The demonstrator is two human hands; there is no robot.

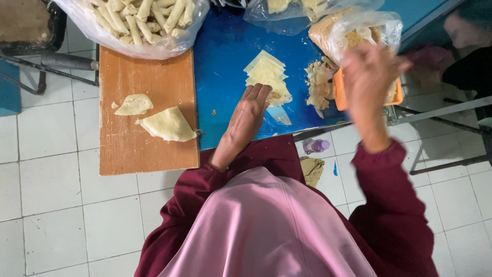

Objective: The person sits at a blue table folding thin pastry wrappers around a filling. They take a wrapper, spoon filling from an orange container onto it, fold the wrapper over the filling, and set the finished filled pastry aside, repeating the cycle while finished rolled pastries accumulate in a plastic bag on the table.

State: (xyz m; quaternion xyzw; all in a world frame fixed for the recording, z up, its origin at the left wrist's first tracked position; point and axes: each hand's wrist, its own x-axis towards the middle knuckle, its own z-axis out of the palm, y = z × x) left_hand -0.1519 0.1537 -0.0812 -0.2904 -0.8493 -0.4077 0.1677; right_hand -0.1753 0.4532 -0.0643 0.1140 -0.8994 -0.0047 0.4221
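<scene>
Far left: a dark stool (31, 25) stood on the white tiled floor (56, 205).

Wooden board (138, 149) lay at the left of the tabletop. Two folded pieces of pale dough on it: a small one (134, 104) and, just beside it to the right, a larger one (168, 124). At the board's far edge sat a clear plastic bag of finished rolls (138, 20), touching the board.

Blue tabletop (223, 56) to the right of the board. Left hand (246, 120) lay flat, palm down, fingers straight and close together, fingertips resting on the near edge of a stack of thin square wrappers (266, 74). It gripped nothing; it only pressed on the stack.

Right of the wrappers: a loose heap of crumbly filling (319, 84) on the tabletop, touching an orange tray (339, 95) at the right edge.

Right hand (370, 72) was raised above the orange tray, blurred, fingers curled inward. Could not tell whether it held anything. Beyond it stood a clear bag of brownish crumbs (359, 28); another clear bag (287, 10) lay at the far edge.

On the floor under the tabletop edge: a small purple-capped bottle (315, 146).

Far right: part of another person (469, 41), in dark clothing.
</scene>
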